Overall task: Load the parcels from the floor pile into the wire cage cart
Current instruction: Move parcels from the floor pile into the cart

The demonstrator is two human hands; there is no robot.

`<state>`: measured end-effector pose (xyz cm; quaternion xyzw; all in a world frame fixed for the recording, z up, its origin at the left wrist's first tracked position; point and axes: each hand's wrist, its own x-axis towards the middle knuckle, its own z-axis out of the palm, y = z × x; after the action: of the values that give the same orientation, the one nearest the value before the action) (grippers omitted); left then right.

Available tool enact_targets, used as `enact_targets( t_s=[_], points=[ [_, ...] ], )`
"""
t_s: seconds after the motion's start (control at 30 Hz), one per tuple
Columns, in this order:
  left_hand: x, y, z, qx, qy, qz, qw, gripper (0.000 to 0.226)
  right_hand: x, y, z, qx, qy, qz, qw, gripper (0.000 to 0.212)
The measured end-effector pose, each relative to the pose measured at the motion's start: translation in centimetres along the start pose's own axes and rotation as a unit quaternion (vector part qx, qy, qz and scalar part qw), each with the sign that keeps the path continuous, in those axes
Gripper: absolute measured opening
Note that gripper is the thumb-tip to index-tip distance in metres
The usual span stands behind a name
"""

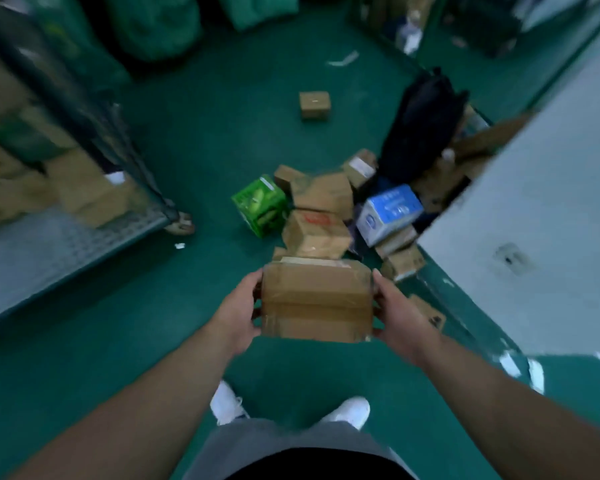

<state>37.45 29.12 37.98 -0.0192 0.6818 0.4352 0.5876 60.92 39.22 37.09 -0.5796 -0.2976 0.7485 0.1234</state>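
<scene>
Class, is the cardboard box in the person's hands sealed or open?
Sealed: the cardboard box has flat flaps under glossy tape; left hand and right hand grip it.

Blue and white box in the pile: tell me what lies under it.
The blue and white box rests on a flat brown box, with a second brown box lower. Anything beneath its middle is hidden.

Dim, green-tinted light; motion blur throughout, strongest at edges; wide-angle bending at borders.
</scene>
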Motion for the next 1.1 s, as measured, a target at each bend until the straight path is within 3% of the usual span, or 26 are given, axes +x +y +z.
enact_targets(
  t_s=[0.07, 0.2, 0.37, 0.47, 0.73, 0.97, 1.1],
  points=[
    [-1.3, 1.3, -5.7, -0.049, 0.013, 0.028, 0.998, 0.03, -0.4, -0.8, 6.4, -0.016, -0.027, -0.05, 0.998, 0.034],
    [-2.8, 2.4, -17.7, -0.137, 0.043, 0.053, 0.988, 0.019, -1.1, -1.0, 18.5, -0.027, -0.14, -0.072, 0.987, 0.06],
    [-5.0, 2.9, -33.5, -0.204, 0.104, 0.103, 0.968, 0.021, -1.0, 1.8, 36.8, -0.188, -0.217, -0.106, 0.952, 0.046],
    [-6.5, 3.2, -41.4, -0.24, 0.144, 0.129, 0.951, 0.01, -0.8, 3.5, 46.2, -0.221, -0.222, -0.115, 0.943, 0.041],
    [-9.6, 4.1, -54.6, -0.336, 0.204, 0.126, 0.911, 0.039, -0.5, 5.6, 62.1, -0.278, -0.279, -0.101, 0.914, 0.047],
    [-5.5, 9.9, -61.5, -0.385, 0.235, 0.102, 0.887, 0.035, 3.3, 2.7, 71.9, -0.234, -0.321, -0.052, 0.916, 0.053],
    [-1.3, 16.0, -66.7, -0.36, 0.249, 0.115, 0.892, 0.041, 7.8, -1.2, 78.8, -0.233, -0.344, 0.014, 0.91, 0.074]
  ],
)
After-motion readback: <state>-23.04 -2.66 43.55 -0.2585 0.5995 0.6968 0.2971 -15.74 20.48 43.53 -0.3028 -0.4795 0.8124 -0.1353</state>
